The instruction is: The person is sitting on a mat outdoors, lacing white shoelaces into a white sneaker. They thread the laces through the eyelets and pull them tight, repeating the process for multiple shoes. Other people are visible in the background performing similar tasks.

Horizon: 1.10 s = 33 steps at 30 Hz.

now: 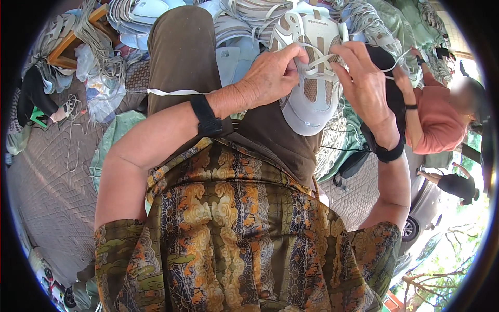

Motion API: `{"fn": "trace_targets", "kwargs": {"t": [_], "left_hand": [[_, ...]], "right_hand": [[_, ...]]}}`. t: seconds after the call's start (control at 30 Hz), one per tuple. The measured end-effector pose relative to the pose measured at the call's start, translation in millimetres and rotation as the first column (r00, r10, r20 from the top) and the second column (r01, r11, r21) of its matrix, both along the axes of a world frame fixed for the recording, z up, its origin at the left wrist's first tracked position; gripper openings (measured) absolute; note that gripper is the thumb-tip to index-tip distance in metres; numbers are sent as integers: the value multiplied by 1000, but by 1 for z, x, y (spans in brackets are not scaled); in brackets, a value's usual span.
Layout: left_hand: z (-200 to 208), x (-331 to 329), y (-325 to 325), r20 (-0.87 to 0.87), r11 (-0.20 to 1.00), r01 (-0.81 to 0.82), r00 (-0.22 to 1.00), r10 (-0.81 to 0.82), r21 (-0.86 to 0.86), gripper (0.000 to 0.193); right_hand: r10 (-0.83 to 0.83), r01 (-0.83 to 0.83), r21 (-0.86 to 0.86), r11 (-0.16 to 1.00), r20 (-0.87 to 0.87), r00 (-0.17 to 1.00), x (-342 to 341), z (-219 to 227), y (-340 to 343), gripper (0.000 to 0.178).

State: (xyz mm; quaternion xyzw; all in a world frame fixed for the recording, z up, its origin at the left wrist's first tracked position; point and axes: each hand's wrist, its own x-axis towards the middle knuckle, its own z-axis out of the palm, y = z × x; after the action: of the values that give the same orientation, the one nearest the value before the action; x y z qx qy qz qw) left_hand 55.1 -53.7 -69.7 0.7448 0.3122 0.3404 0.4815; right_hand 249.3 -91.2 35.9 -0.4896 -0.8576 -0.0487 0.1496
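Observation:
A white and grey shoe upper (310, 106) with brown mesh panels lies across my right thigh, its toe toward me. A white shoelace (321, 61) crosses over its eyelets. On the upper's left side, my left hand (275, 75) is closed, thumb and index finger pinching the lace. My right hand (363, 78) is bent over the other side with its fingertips closed on the lace beside the tongue. Loose lace trails off past the right hand's knuckles. Part of the eyelet row is hidden by my fingers.
Stacks of similar shoe uppers (241, 26) and bundled laces (374, 26) lie ahead of me. A wooden stool (65, 54) stands at the far left. On the right sits a co-worker in a salmon top (442, 117). A green sack (117, 140) lies on the paved ground (49, 171).

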Motion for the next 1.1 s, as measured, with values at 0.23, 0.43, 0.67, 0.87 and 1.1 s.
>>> {"fn": "trace_targets", "kwargs": {"t": [0.23,0.43,0.67,0.87,1.1], "left_hand": [[12,2,-1,-135,999,10,991,-5,36,28],[1,7,4,-49,981,-11,999,21,192,33],[11,5,3,-110,998,25,994,-19,57,32],[9,3,3,-121,999,26,992,-22,37,35],[12,2,-5,-113,998,-6,994,-1,-65,43]], "right_hand": [[-13,17,-59,998,53,998,6,-8,10,15],[65,-62,-25,998,159,985,7,2,20,18],[204,-193,-144,971,65,977,35,18,50,8],[-18,-11,-581,814,-44,999,9,42,62,8],[108,-114,122,986,56,993,-31,35,48,14]]}}
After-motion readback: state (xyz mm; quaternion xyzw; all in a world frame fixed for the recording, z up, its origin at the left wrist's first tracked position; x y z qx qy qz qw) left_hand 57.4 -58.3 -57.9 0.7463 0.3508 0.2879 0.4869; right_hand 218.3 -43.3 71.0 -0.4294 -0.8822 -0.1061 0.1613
